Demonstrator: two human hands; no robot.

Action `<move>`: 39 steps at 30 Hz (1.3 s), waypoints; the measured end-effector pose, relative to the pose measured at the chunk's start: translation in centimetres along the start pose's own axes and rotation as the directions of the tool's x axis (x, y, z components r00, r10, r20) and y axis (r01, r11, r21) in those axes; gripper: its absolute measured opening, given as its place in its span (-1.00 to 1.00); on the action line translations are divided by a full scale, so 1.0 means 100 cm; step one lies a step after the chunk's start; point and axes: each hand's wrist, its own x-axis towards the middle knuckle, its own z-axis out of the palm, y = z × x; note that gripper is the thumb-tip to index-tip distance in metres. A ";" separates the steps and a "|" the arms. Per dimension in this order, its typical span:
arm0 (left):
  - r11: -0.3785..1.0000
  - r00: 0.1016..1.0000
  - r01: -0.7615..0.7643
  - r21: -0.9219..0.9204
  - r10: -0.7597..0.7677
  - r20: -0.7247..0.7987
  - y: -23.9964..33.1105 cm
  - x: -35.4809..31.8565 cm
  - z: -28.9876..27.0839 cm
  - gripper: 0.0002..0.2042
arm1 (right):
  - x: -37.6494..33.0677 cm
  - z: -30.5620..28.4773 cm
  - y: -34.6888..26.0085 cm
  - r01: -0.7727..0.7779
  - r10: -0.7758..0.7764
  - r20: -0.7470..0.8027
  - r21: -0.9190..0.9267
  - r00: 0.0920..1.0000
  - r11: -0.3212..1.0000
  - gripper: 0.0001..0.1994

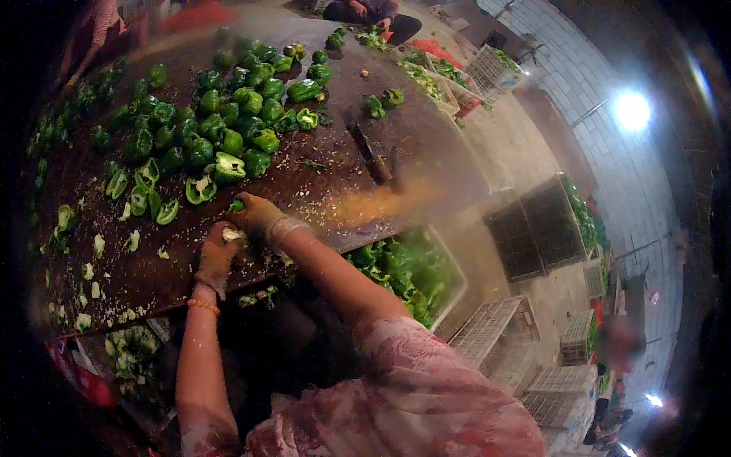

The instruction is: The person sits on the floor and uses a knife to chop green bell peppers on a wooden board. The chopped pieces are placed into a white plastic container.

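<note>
Both of my hands wear tan gloves and meet at the near edge of a dark tabletop (320, 156). My left hand (215, 257) is closed on a pale pepper core (231, 235). Just beyond it, my right hand (259, 216) curls round a green bell pepper piece (237, 206), mostly hidden by the fingers. Cut pepper halves (200, 190) lie right past my hands, some showing white insides. Behind them spreads a heap of whole green bell peppers (228, 114). A knife (368, 154) rests on the table to the right, apart from my hands.
Seeds and pale cores (99, 245) litter the tabletop. Below its near edge stands a bin of green pepper pieces (403, 278). Plastic crates (495, 335) line the floor at right, with dark crates (537, 228) farther off. Another person (373, 11) sits at the far edge.
</note>
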 end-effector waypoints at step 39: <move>-0.012 0.977 0.030 0.999 0.213 -0.026 0.048 -0.036 -0.020 -0.72 | -0.374 -0.093 0.165 -0.805 0.716 -0.377 -0.354 0.588 0.476 -0.73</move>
